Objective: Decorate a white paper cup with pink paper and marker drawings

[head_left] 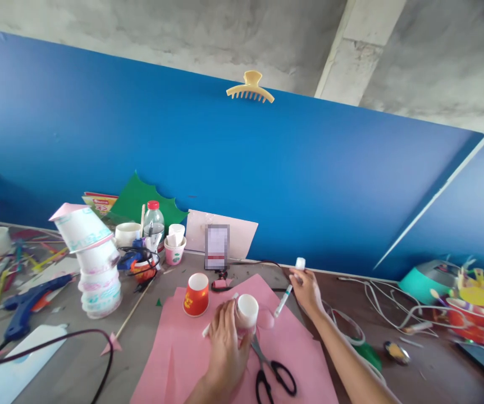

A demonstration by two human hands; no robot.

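Over a pink sheet (174,359), my left hand (227,342) is wrapped round a small white paper cup (248,310), whose open rim faces up. My right hand (306,289), farther right, has its fingers pinched on a white marker (283,300) with a green band; the marker slants down to the left. A white cylindrical object (300,263) shows just above those fingers. Black-handled scissors (273,373) lie on the sheet below the cup. A red paper cup (196,294) stands to the left of my left hand. Part of another white stick-like item is hidden by that hand.
At the left are a leaning stack of white cups (99,269), a blue glue gun (29,303) and a black cable (94,334). A bottle (153,224) and phone (217,247) stand behind. White cables (385,303) and a red cup (469,320) lie right.
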